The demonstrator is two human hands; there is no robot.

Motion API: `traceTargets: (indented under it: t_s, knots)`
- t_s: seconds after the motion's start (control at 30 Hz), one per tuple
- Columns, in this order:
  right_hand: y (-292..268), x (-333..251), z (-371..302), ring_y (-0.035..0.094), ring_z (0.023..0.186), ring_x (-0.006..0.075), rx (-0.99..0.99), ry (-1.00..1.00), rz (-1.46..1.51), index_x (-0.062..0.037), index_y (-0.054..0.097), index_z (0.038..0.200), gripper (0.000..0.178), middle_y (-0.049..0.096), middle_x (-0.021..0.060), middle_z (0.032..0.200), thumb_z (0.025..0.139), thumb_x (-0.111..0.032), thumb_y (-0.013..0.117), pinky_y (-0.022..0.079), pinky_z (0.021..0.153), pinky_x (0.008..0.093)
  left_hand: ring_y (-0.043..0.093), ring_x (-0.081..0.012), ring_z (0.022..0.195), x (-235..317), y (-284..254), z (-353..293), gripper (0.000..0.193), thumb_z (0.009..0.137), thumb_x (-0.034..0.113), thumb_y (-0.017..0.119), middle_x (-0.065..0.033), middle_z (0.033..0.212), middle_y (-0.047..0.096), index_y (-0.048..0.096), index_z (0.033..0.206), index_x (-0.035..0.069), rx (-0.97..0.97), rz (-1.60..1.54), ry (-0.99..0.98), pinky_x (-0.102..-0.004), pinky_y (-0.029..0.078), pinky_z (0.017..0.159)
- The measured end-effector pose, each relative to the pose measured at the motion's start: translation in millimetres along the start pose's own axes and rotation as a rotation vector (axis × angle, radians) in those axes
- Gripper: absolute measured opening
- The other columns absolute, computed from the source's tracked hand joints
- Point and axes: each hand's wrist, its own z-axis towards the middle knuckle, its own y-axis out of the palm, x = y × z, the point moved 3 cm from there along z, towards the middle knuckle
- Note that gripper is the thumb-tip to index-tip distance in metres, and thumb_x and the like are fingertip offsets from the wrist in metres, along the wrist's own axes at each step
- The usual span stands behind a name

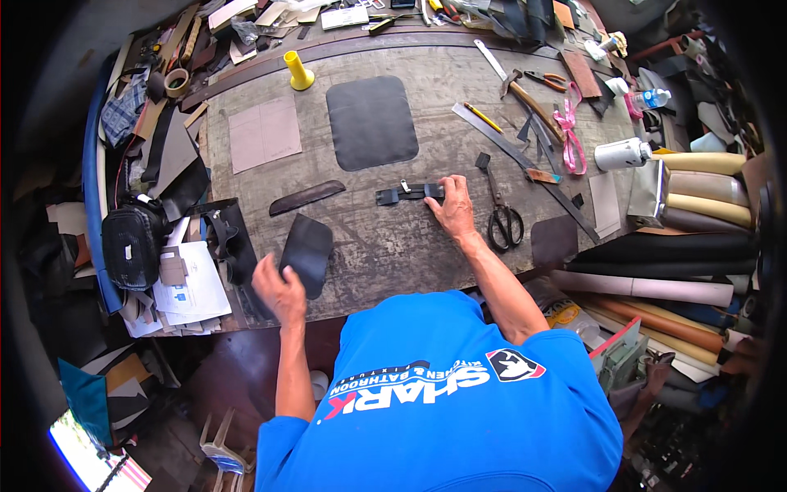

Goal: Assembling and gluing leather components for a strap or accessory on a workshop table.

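On the worktable lies a short black strap [399, 194] with a small metal buckle. The thumb and fingers of my right hand [453, 210] close around its right end. My left hand [283, 289], its fingers apart and partly blurred, hovers by the lower left edge of a dark leather piece [308, 246] with rounded corners. It appears to hold nothing. Between the hands and farther off lies a narrow brown-black leather strip [307, 198]. Beyond it is a large black leather panel [373, 123] with rounded corners. Black-handled scissors [506, 227] lie just right of my right hand.
A yellow flared stand [298, 72] and a pinkish sheet [266, 134] are at the far left. A hammer [533, 102], pliers [547, 79], metal ruler [502, 134] and white bottle [622, 153] lie to the right. A black pouch [134, 244] and papers crowd the left edge; material rolls [656, 289] flank the right.
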Motion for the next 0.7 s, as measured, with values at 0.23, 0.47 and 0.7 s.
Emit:
traceTargets:
  t_s: [0.23, 0.47, 0.7]
  knots:
    - [-0.3, 3.8, -1.9, 0.056, 0.094, 0.0330, 0.026, 0.050, 0.074, -0.0022, 0.059, 0.089, 0.019, 0.051, 0.0151, 0.101, 0.076, -0.009, 0.072, 0.049, 0.077, 0.0417, 0.055, -0.0358, 0.109, 161.3, 136.5, 17.4, 0.034, 0.075, -0.006, 0.059, -0.0183, 0.112, 0.058, 0.061, 0.108, -0.002, -0.379, -0.598, 0.659, -0.0411, 0.047, 0.095]
    - [-5.4, 30.5, -8.3, 0.059, 0.080, 0.0312, -0.018, 0.201, 0.237, -0.0015, 0.062, 0.087, 0.017, 0.054, 0.0142, 0.092, 0.077, -0.012, 0.072, 0.050, 0.070, 0.0406, 0.052, -0.0353, 0.116, 204.6, 189.6, 7.4, 0.038, 0.076, -0.001, 0.061, -0.0190, 0.120, 0.055, 0.058, 0.114, -0.007, -0.515, -0.358, 0.800, -0.0415, 0.044, 0.100]
    - [-13.1, 33.2, -4.5, 0.059, 0.079, 0.0338, -0.074, 0.177, 0.232, -0.0024, 0.062, 0.085, 0.015, 0.054, 0.0148, 0.088, 0.083, -0.015, 0.068, 0.049, 0.068, 0.0428, 0.043, -0.0308, 0.126, 207.0, 190.1, -2.8, 0.046, 0.081, 0.008, 0.060, -0.0087, 0.140, 0.046, 0.056, 0.126, 0.000, -0.491, -0.173, 0.844, -0.0416, 0.042, 0.103]
